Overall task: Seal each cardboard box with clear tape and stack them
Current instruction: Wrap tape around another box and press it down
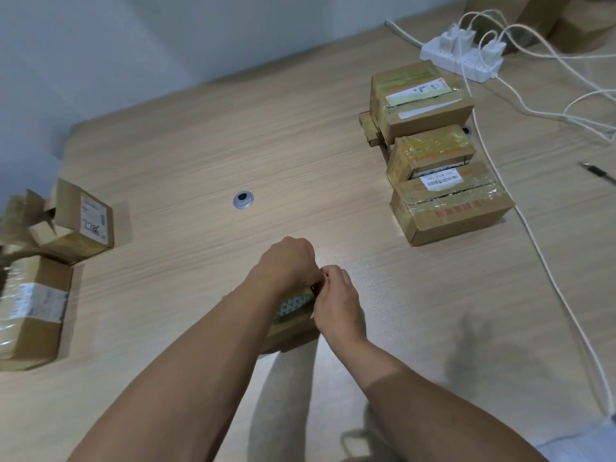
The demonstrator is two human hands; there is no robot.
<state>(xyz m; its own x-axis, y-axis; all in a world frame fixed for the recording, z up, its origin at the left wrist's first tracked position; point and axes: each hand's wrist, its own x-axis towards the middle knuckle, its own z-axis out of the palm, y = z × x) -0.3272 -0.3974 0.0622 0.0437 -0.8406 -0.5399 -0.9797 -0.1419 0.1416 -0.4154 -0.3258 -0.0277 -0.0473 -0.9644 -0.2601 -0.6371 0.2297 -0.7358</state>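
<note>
Two hands meet low in the middle of the worktop (186,135), at about six o'clock. The left hand (286,261) and the right hand (336,301) touch each other just above a small cardboard box (293,323). Most of this box hides under the arms. A label with little triangles (295,303) shows on its top. The fingers of both hands are curled in tight. A small dark thing (313,289) sits between them, but I cannot tell what it is or what the fingers hold.

Three closed boxes sit close together in a row at two o'clock. The far box (420,98), the middle box (430,151) and the near box (450,211) all shine with clear tape and have white labels. One tiny box (368,128) pokes out beside the far one.

At nine o'clock is an open box (80,225) with its flaps up. I cannot see what is inside it. Just below it, at eight o'clock, lies a shut box (30,311) wrapped in shiny tape.

At one o'clock a white power strip (463,60) holds white plugs, and white cables (533,228) run from it down the right side. A pen (598,174) lies at three o'clock. A round metal hole (243,199) sits near the middle of the worktop.
</note>
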